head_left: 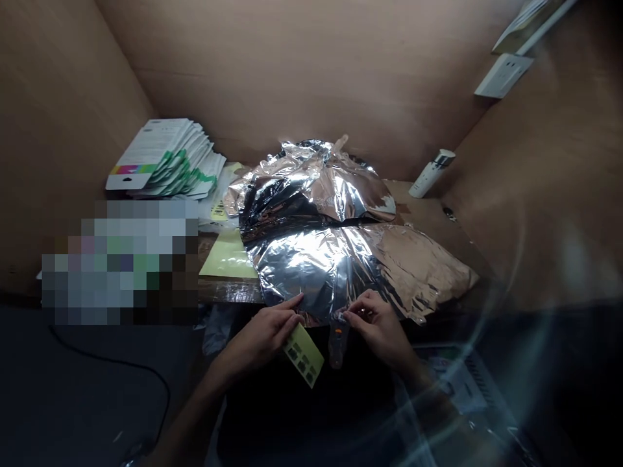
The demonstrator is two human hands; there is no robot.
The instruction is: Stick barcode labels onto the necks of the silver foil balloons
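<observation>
Left hand point(265, 334) clamps a small yellow-green sticker card point(304, 355) under its fingers. Right hand point(382, 327) pinches the clear filling tail point(337, 347) of the crinkled silver foil balloon point(331, 266), which lies at the bench point(228, 292) edge.

Silver foil balloons point(335, 259); yellow-green sticker sheet point(304, 355) with dark squares; white packaging cards point(163, 155) bearing green and rainbow stripes.

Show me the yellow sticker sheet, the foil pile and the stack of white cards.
yellow sticker sheet point(305, 357), head view, middle of the sheet.
foil pile point(316, 259), head view, shiny top layer.
stack of white cards point(156, 146), head view, top card.
</observation>
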